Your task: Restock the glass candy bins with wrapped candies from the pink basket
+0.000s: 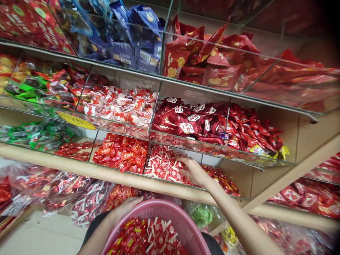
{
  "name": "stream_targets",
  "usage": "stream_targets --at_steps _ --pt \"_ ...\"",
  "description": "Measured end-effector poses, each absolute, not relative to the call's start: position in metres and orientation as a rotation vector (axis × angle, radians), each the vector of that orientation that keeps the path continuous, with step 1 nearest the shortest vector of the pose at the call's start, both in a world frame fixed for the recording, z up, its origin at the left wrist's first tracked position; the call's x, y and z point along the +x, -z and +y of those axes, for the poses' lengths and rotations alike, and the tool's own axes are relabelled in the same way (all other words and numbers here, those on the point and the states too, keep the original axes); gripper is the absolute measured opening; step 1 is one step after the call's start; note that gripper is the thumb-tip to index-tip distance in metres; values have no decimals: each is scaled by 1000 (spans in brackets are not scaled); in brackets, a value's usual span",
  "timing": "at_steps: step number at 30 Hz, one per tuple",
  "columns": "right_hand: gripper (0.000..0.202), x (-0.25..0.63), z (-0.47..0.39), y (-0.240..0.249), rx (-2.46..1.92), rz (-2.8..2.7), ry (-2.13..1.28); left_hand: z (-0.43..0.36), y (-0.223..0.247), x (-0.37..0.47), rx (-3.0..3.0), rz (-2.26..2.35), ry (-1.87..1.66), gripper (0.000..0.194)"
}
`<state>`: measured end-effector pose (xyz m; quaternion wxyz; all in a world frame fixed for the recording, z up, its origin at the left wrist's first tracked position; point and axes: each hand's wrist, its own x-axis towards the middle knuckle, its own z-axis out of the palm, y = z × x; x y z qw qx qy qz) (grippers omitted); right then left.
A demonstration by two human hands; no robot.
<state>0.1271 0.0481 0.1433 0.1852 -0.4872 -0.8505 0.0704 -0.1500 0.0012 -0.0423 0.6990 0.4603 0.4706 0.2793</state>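
My right hand reaches into a lower shelf bin, its fingers spread and slightly bent, touching the red-and-white wrapped candies. I see nothing held in it. At the left rim of a pink plastic basket, my left hand grips the edge; part of its fingers is hidden. Inside the basket are red candies with yellow print on the left and red-and-white wrapped candies on the right. The basket sits low in front of me, between dark-clothed legs.
Glass-fronted shelves hold orange-red candies, dark red packets, blue packets and large red packets. A yellow tag reads 15. A wooden shelf edge runs above bagged candies near the floor.
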Motion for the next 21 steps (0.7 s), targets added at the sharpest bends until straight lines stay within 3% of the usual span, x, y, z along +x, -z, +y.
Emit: stream_targets --at_steps 10,21 --pt "42 132 41 -145 -1206 -2402 -364 3 53 -152 950 1106 -693 63" --pt "40 117 43 -161 -1141 -2349 -463 4 51 -150 997 1071 -656 55"
